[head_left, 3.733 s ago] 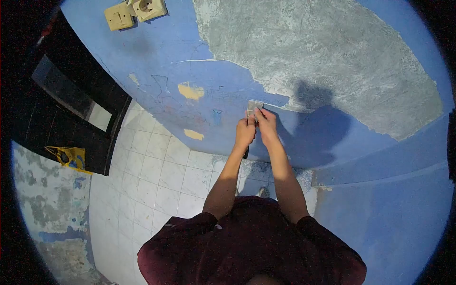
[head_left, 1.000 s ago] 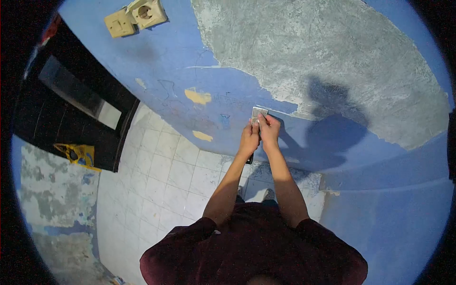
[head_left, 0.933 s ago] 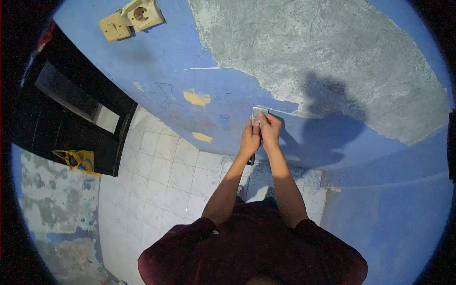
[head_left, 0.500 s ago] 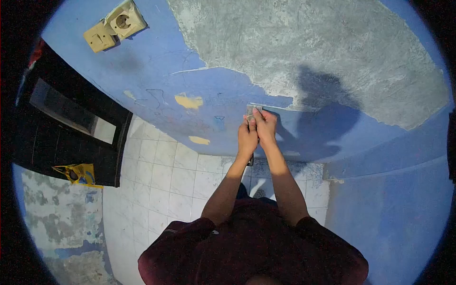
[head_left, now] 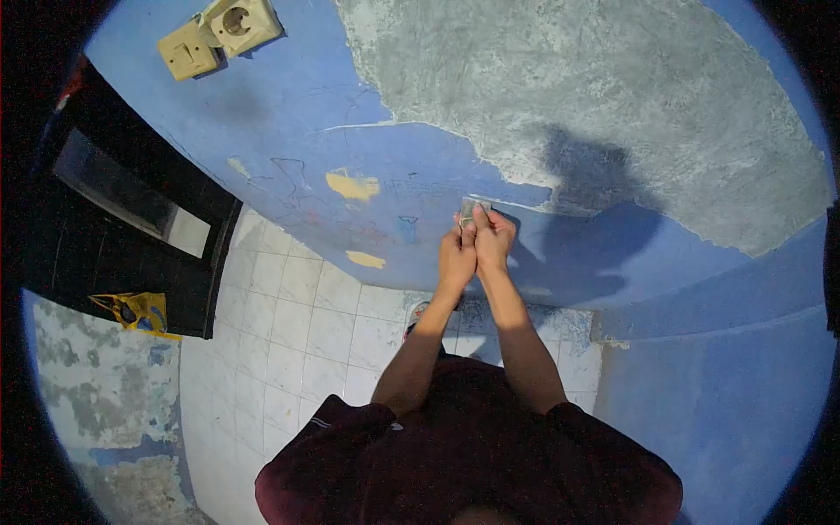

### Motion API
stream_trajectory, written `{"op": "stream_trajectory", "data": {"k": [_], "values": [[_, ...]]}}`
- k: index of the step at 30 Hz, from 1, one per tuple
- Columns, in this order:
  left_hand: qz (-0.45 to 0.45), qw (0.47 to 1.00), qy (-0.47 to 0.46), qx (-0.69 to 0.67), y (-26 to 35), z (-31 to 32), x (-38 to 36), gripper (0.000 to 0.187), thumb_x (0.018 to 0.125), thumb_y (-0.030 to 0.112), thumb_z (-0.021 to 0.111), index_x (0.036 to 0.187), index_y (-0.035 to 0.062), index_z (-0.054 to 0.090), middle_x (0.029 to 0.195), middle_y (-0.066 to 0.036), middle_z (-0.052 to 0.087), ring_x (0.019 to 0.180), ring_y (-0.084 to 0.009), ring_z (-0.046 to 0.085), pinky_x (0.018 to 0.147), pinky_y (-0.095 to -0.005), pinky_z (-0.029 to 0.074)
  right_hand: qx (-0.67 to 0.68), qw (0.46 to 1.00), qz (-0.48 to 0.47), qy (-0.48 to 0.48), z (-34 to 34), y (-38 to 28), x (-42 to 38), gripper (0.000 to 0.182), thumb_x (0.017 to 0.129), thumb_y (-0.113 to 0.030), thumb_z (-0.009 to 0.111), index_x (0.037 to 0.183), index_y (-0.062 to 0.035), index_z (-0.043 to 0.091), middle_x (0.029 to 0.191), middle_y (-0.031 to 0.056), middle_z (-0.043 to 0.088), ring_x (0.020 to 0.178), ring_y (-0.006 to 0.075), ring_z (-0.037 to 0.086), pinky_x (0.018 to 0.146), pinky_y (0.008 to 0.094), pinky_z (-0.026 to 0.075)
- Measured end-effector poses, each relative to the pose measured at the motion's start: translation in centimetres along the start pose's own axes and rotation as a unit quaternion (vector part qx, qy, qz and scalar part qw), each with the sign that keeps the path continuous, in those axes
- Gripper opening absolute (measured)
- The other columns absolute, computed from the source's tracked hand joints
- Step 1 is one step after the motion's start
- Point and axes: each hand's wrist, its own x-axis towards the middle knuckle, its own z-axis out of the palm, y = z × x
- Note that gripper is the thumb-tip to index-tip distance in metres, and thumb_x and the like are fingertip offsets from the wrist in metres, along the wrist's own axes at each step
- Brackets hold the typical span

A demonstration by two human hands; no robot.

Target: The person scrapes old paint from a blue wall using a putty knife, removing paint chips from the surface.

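Both my hands meet in front of the blue wall [head_left: 297,149], fingers wrapped round one small flat greyish scraper [head_left: 474,208]. My left hand [head_left: 457,254] grips it from the left and below; my right hand [head_left: 493,238] closes on it from the right, fingertips on the blade. The scraper's far edge lies at a pale scraped line in the paint, just under the large bare grey plaster patch [head_left: 490,96]. Its handle is mostly hidden by my fingers.
A socket [head_left: 238,21] and a switch [head_left: 188,51] are at the upper left. A dark door [head_left: 87,227] stands left, near a yellow bag [head_left: 153,313]. White floor tiles [head_left: 289,324] lie below the wall. Another blue wall [head_left: 717,402] rises at the right.
The view has shifted slightly, and the wall patch appears a little further right. Both hands keep hold of the scraper at the wall. A foot now shows beside my left forearm.
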Motion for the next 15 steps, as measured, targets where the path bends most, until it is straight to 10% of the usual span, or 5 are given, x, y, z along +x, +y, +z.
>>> {"op": "stream_trajectory", "data": {"k": [15], "values": [[0.040, 0.998, -0.034, -0.043, -3.4, 0.3, 1.7, 0.034, 0.098, 0.028, 0.050, 0.094, -0.0033, 0.063, 0.070, -0.018, 0.062, 0.063, -0.0184, 0.056, 0.060, -0.0342, 0.045, 0.041, 0.998, -0.054, 0.019, 0.3, 0.0, -0.4, 0.018, 0.093, -0.008, 0.059, 0.088, 0.0071, 0.067, 0.081, 0.0091, 0.070, 0.066, 0.0122, 0.062, 0.060, 0.0252, 0.050]]}}
